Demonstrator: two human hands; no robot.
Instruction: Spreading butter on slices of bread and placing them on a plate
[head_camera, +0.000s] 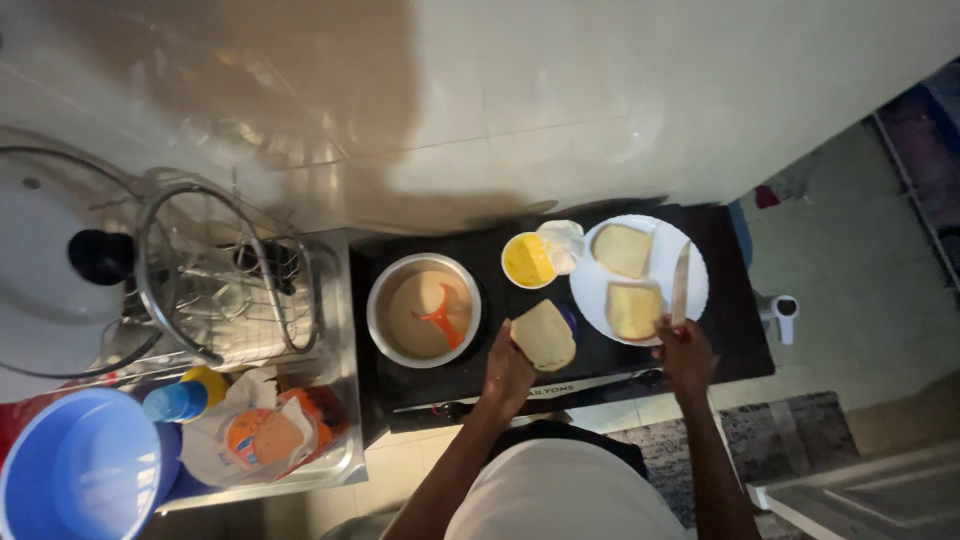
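1. Left hand, lower centre of frame: fingers curled under a slice of bread, grasping it from the lower-left edge. The slice is lifted, sitting over the front edge of the black stove top, just right of the pan.
2. Bread slice: broad face up toward the camera, long axis running diagonally from upper left to lower right, rounded crust end toward lower right.
3. Right hand, right of centre: clenched around the handle of a knife. Hand sits at the lower rim of the white plate.
4. Knife: blade points to the top of the frame, long axis near vertical, lying across the right part of the plate, just beside the lower slice.
5. Plate holds two more bread slices, upper one and lower one, apart from each other.
6. Round metal pan, centre: pale liquid inside, with an orange utensil resting in it.
7. Yellow tub between pan and plate, at the back of the stove top, with a crumpled white wrapper touching it on the right.
8. Left of frame: wire dish rack, a glass lid, a blue bucket in the lower-left corner, and a bread bag near it.
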